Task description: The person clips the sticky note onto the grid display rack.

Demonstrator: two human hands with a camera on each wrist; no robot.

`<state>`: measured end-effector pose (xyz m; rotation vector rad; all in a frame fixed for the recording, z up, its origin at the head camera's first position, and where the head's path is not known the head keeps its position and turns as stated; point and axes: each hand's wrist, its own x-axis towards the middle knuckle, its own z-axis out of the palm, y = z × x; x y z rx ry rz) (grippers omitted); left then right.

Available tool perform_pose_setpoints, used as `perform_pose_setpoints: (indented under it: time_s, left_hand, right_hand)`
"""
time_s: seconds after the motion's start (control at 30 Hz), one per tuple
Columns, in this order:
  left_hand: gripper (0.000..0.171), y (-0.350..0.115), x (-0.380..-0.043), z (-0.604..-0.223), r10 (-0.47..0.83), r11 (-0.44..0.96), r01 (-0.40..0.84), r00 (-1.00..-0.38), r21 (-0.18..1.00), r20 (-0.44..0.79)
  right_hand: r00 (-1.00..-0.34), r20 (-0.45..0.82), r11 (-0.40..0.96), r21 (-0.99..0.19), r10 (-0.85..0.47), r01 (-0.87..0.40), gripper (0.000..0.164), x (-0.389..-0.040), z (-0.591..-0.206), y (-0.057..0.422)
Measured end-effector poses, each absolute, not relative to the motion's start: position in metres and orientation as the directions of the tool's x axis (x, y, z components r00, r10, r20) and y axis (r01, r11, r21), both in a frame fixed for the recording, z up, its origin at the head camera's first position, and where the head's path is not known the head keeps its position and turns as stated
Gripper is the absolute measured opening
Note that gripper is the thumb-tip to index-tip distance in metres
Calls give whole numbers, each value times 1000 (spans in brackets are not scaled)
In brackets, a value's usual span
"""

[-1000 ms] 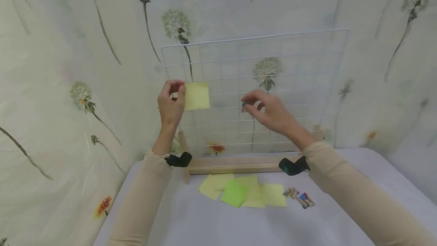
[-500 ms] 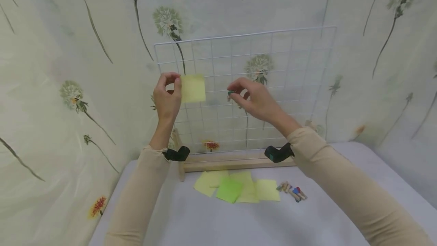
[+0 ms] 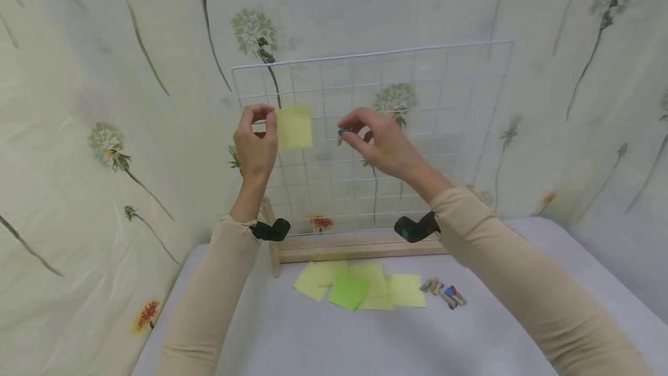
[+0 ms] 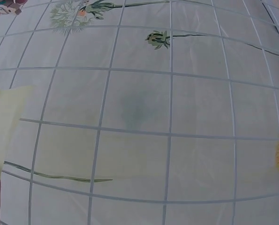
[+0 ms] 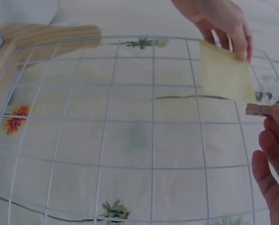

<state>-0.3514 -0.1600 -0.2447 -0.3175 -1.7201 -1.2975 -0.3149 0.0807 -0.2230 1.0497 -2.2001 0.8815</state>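
Note:
My left hand [image 3: 256, 139] pinches a yellow sticky note [image 3: 294, 127] by its left edge, up against the left part of a white wire grid [image 3: 417, 89]. In the right wrist view the sticky note [image 5: 226, 72] hangs flat from the left fingertips. My right hand [image 3: 383, 141] pinches a small wooden clothespin [image 5: 257, 109] with a green top between thumb and forefinger, a short way to the right of the note. Its other fingers are loosely bent. The left wrist view shows only a corner of the note [image 4: 3, 126] and a bit of finger.
The grid stands in a wooden base [image 3: 360, 251] on a white-covered table [image 3: 334, 344]. Several yellow notes [image 3: 407, 290] and a bright green one [image 3: 348, 290] lie in front of it. Right of them is a small pile of coloured clothespins [image 3: 446, 293]. Flower-patterned cloth hangs behind.
The left hand has lifted the note slightly higher along the grid. The right hand has moved left and up with the clothespin, closer to the note.

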Motion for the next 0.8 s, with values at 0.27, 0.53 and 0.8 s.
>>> perform_pose_setpoints:
  time_s: [0.27,0.53,0.8]
  left_hand:
    - [15,-161,-356,-237,-296,432,679,-515,594,804]
    - [14,-155,-353,-238,-328,410,662,-534,627,779]
    - [14,-150,-357,-235,-353,401,663,-524,632,775]
  right_hand:
    - [-537,713,479,-314,-450,-819,21,-318,-215,65]
    - [-550,721,476,-340,-421,-811,20,-323,-217,59]
    - [-545,746,477,-346,-382,-808,21,-330,-216,53]
